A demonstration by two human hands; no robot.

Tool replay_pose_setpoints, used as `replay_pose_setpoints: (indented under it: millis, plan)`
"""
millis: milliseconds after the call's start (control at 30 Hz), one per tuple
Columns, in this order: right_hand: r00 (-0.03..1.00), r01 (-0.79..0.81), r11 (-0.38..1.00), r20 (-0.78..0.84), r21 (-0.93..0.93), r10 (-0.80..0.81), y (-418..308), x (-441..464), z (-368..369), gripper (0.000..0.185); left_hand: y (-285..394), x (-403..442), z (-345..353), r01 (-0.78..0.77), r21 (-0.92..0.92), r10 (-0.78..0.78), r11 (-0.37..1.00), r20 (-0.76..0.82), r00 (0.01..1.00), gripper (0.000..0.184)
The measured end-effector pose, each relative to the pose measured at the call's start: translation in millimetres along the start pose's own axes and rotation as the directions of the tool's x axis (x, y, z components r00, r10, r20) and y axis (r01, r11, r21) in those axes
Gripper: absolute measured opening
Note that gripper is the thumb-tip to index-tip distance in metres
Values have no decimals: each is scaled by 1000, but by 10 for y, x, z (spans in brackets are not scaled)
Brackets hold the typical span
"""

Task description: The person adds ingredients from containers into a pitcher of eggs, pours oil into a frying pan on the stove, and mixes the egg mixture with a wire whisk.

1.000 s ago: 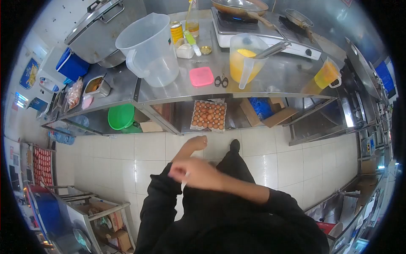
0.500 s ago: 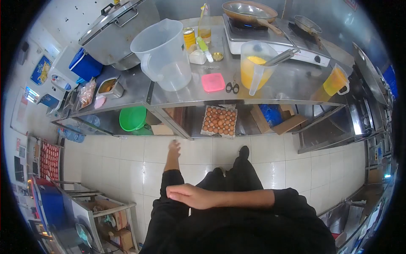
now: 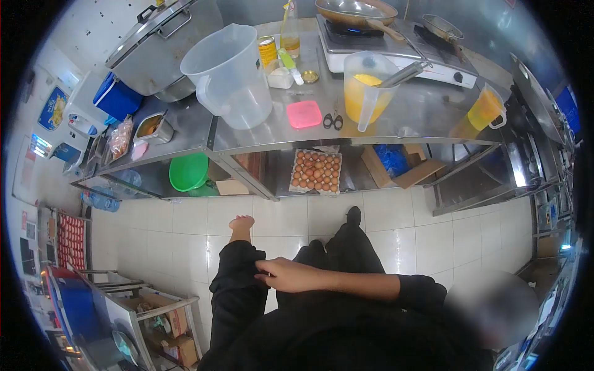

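Note:
My right hand (image 3: 288, 274) reaches across my body and pinches the black sleeve (image 3: 238, 263) of my left arm around the forearm. My left hand (image 3: 241, 222) is stretched out over the tiled floor, in front of the steel counter (image 3: 260, 137). It holds nothing; its fingers are foreshortened and look loosely open. On the counter beyond stand a large clear plastic jug (image 3: 232, 80), a pink lidded box (image 3: 304, 114), black scissors (image 3: 333, 121) and a measuring jug (image 3: 368, 99) of yellow liquid with a metal utensil in it.
A pan (image 3: 356, 13) sits on the gas stove (image 3: 371, 52), a blue flame under it. Beneath the counter are a green basin (image 3: 187, 173), a tray of eggs (image 3: 316, 171) and an open cardboard box (image 3: 421, 174). A blurred person (image 3: 495, 309) is close at my right.
My right hand has gone from lying over my left arm to gripping its sleeve, which now sits higher. My left hand has moved slightly left. A blurred person has appeared at right.

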State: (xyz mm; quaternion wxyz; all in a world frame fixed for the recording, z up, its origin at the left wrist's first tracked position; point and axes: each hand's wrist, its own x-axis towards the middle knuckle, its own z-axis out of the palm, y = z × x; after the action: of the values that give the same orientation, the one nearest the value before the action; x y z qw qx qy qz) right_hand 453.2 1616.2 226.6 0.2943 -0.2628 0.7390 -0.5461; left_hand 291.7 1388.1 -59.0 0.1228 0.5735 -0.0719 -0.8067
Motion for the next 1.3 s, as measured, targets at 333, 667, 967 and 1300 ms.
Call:
replay_pose_setpoints:
  millis: [333,667,967,1300]
  plan:
    - [758,321,845,419,427,-500,-318,-183,-134,23,97,364,-159,-510,585,369,630,352,860,23]
    - [949,249,967,187,56,-255,-255,-112,-45,26,-1004,-143,-1327,-775,393,-427,-495,667,611,19]
    - [896,413,892,91,184,-434,51,133,302,17,-1260,-360,-1155,-759,288,-634,-583,422,648,31]
    - [468,266,961,-862,-74,-196,151,-740,-1755,10,-1713,-1698,-188,-952,307,-400,-7,871,284,18]
